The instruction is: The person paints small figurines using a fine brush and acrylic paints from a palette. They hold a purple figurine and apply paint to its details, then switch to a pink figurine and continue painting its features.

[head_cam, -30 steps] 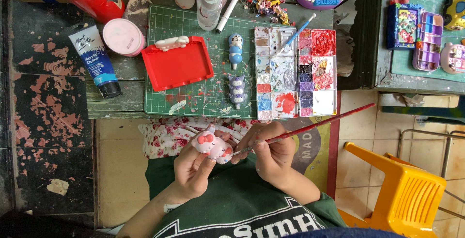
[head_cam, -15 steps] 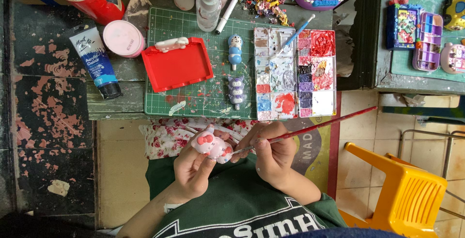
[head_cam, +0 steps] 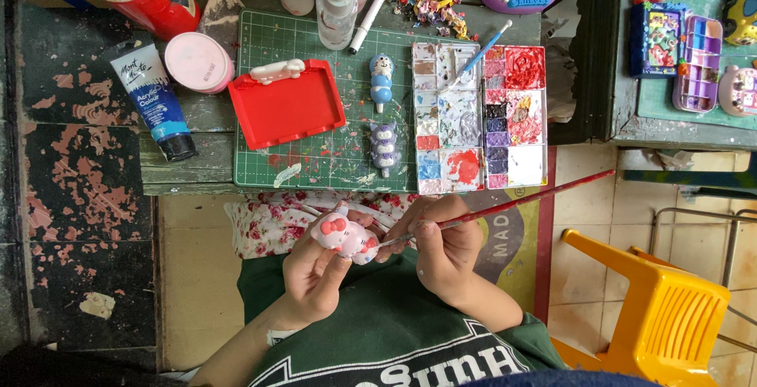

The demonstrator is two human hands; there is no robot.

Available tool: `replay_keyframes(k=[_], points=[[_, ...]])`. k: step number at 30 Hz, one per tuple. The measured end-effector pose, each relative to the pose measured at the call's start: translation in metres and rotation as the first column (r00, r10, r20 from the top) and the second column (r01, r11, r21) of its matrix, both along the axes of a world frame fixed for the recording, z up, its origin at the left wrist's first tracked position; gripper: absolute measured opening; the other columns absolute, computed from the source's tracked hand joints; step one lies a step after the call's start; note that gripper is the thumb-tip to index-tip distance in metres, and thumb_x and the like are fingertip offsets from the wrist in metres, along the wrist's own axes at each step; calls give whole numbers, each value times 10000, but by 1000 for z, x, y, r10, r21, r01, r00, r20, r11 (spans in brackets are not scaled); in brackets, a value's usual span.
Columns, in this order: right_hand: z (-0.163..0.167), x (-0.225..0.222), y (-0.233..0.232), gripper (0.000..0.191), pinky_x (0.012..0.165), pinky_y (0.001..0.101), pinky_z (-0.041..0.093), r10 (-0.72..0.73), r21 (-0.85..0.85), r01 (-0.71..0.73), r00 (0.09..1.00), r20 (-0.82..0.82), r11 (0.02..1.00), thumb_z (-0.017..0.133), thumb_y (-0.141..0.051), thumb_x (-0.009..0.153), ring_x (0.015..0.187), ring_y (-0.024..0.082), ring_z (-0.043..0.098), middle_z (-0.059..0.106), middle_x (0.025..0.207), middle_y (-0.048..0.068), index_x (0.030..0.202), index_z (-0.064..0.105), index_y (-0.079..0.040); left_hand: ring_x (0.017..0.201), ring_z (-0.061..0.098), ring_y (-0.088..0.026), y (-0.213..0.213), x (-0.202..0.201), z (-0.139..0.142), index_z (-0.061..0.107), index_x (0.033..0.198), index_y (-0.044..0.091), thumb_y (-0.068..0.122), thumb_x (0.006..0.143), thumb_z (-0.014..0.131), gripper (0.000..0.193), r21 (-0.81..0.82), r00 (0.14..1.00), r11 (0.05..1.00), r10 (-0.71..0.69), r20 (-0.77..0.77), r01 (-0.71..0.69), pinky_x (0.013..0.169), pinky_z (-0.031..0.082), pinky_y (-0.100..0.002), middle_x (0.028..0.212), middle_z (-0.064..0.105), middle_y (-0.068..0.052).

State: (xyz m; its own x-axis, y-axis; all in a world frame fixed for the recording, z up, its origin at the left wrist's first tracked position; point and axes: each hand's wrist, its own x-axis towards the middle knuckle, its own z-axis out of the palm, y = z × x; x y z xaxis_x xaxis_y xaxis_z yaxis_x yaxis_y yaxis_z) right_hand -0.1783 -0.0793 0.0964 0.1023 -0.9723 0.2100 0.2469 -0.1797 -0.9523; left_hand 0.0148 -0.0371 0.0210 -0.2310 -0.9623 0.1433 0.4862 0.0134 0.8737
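Figurine underside hidden by fingers

Both hands closed, raised together.

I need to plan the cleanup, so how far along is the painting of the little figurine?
Done: the small white cat figurine already has pink on its bow and patches. In hand: the left hand holds it while the right hand sets the long red-handled brush tip on it. Left: white areas look unpainted; its underside is hidden.
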Motion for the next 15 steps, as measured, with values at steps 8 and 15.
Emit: replay_keyframes(k=[8,15], points=[[-2,1,-1,116,579,294,575,-3,-8,3,1000,7,1000,428,-99,1139,630,228,699,674,843,221,1048,435,-27,1350,602,-316,1,0,0,372,1545,-88,25,1091,516,489,20,1000,1000,-8,0,8,1169,497,-465,1493,544,-250],[1,-1,0,117,577,301,604,-11,6,10,1000,17,1000,425,-100,1133,627,234,704,672,864,222,1053,438,-17,1390,585,-328,1,-2,-1,395,1525,-79,24,1093,514,459,7,1000,1000,-5,22,5,1165,510,-475,1514,527,-252]])
